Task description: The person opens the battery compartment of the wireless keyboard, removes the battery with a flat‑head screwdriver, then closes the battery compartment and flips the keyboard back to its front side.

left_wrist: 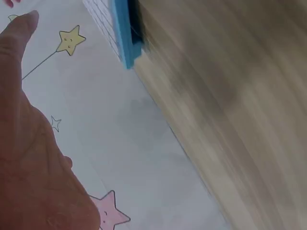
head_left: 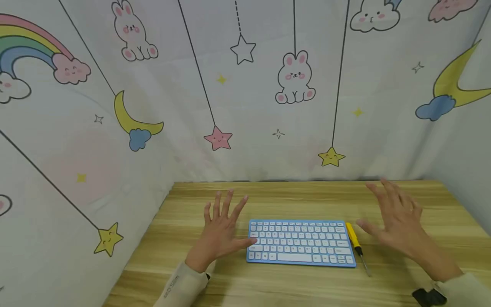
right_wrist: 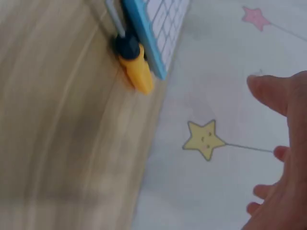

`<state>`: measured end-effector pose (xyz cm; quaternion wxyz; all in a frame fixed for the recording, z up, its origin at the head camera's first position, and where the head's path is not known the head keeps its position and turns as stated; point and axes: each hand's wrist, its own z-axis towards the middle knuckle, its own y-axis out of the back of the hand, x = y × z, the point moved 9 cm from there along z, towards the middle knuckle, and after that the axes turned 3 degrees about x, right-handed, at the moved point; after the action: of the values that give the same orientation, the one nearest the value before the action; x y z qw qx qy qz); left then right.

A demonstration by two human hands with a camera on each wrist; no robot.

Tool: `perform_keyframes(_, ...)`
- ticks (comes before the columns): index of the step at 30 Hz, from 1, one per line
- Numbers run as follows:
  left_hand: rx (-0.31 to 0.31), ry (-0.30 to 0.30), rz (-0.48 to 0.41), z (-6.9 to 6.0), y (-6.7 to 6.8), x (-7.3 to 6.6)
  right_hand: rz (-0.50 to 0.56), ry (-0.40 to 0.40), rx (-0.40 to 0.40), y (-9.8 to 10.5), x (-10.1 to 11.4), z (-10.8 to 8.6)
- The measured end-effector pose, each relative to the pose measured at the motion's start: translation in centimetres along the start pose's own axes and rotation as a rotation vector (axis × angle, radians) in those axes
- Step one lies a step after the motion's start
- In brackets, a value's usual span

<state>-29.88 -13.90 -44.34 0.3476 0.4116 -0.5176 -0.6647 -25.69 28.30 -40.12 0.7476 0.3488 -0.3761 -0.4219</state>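
A blue keyboard with white keys [head_left: 301, 243] lies flat on the wooden table. Along its right edge lies a screwdriver [head_left: 355, 239] with a yellow and black handle, its metal shaft toward the near side. My left hand [head_left: 221, 234] hovers at the keyboard's left side, fingers spread, the thumb overlapping the left keys in the head view. To the right of the screwdriver, my right hand [head_left: 399, 224] is raised with fingers apart and holds nothing. In the right wrist view the screwdriver's handle [right_wrist: 136, 69] sits close against the keyboard's side [right_wrist: 148, 40].
The wooden table [head_left: 215, 285] runs back to a white curtain [head_left: 253, 106] printed with stars, rabbits, moons and clouds. The curtain also stands along the left side. A pale wall surface [head_left: 464, 170] borders the right.
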Motion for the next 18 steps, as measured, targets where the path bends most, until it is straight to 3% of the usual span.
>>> perform_keyframes(4,0.075,-0.059,-0.196,0.8,-1.7,-3.3,0.216,-0.057,0.043,-1.0,-0.2,-0.5)
perform_keyframes(8,0.143,-0.134,-0.322,1.1,-3.8,-7.4,0.3,-0.121,0.077,-1.9,-0.6,-1.3)
perform_keyframes(12,0.192,-0.201,-0.314,1.2,-5.1,-10.9,0.347,-0.183,0.179,-3.6,-1.0,-1.9)
perform_keyframes(18,0.225,-0.29,-0.266,2.1,-6.3,-14.4,0.381,-0.304,0.363,-7.0,-1.3,-2.2)
